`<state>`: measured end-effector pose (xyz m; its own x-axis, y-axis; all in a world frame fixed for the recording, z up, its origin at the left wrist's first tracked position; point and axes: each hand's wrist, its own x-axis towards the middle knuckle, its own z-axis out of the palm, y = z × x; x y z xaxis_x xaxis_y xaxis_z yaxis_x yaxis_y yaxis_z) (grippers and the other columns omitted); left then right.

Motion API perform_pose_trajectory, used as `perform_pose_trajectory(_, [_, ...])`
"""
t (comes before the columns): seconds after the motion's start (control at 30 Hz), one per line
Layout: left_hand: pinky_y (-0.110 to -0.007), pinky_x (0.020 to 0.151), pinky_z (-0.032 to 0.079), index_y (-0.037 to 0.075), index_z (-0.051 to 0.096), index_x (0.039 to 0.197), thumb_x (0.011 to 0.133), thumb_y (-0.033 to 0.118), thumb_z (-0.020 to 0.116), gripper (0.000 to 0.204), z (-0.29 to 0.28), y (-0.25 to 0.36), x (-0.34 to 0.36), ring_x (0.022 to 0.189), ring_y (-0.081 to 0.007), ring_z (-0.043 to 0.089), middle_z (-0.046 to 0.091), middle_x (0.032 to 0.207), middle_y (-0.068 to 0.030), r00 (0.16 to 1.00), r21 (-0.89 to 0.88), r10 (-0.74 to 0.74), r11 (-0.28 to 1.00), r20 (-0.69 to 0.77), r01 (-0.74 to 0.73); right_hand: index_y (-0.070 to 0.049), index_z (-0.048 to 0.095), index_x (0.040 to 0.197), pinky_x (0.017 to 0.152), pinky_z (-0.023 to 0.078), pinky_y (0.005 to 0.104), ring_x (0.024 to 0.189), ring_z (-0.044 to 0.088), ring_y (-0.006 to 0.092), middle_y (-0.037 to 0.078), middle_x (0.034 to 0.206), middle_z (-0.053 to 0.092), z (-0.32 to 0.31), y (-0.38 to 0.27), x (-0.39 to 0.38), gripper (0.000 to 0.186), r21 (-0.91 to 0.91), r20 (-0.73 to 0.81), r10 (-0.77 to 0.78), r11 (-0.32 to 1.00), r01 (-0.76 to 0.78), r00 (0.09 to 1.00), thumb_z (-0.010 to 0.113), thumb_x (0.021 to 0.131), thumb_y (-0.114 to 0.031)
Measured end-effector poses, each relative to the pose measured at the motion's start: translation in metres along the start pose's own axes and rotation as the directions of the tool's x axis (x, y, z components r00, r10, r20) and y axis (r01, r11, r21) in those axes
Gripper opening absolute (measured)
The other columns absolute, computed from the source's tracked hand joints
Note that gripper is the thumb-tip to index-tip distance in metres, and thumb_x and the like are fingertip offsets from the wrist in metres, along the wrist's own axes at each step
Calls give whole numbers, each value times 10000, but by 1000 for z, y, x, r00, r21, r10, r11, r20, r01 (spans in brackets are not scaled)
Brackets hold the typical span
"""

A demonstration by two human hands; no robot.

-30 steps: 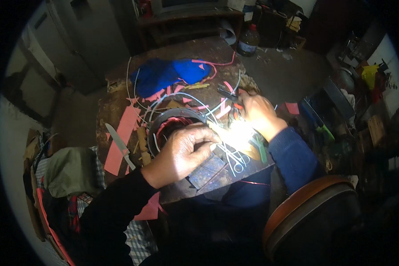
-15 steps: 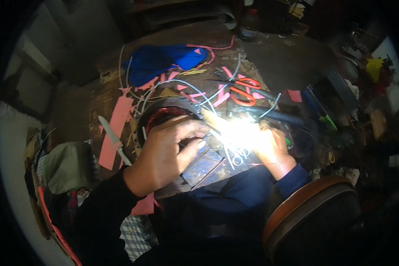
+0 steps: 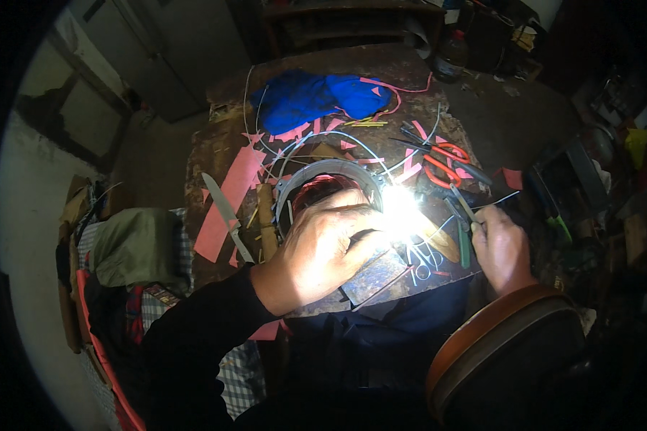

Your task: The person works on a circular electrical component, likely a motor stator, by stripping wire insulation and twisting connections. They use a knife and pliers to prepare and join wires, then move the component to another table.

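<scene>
My left hand (image 3: pixel 316 255) lies over the near side of a metal ring housing (image 3: pixel 302 171) with red wire windings (image 3: pixel 325 181); its fingers are pinched together, their tips lost in bright glare. My right hand (image 3: pixel 501 244), at the table's right edge, grips a slim metal tool (image 3: pixel 464 203). Orange-handled cutters (image 3: pixel 446 164) lie behind it. Small scissors (image 3: pixel 425 267) and a green-handled tool (image 3: pixel 464 244) lie between my hands, near a scuffed flat plate (image 3: pixel 374 279).
The worn table (image 3: pixel 223 126) also holds a knife (image 3: pixel 223 205), pink strips (image 3: pixel 230 197), pale loose tubes and a blue cloth (image 3: pixel 302 97). Padded cloth (image 3: pixel 140 244) lies at left. A rimmed round object (image 3: pixel 496 337) is at lower right, a bottle (image 3: pixel 451 54) beyond the table.
My right hand has left the orange-handled cutters, come down toward me and now grips a slim metal tool. My left hand stays over the housing. The whole view has shifted.
</scene>
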<state>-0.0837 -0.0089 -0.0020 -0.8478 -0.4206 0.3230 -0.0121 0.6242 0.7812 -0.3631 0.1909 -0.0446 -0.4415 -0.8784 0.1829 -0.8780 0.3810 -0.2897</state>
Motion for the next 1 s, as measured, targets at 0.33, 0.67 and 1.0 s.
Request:
perform_pose_trajectory(0.33, [-377,789,568,32,806,1038,951,42,841,94,12,-5,1,884,-256,716,714,982,-96,1000,17,31,999,-1,-31,20,760,1055,736,551,337,811,690,179,121,953,698,-41,-50,18,159,478,10,-33,878,25,999,792,905,62])
perform_pose_trajectory(0.67, [-386,770,573,29,807,1055,950,49,842,113,14,-8,1,864,-283,715,702,978,-118,998,24,58,998,-27,-57,17,689,1230,817,637,373,888,810,344,180,1023,792,-18,-68,37,155,716,101,-267,689,116,959,696,1096,-59])
perform_pose_trajectory(1.0, [-447,866,606,67,817,1263,1012,81,770,255,10,-7,1,998,-372,749,734,1099,-158,998,29,-17,999,55,16,-3,760,1255,839,651,430,1058,796,416,198,1255,798,-15,-63,43,214,520,201,-494,786,335,846,718,1049,-48])
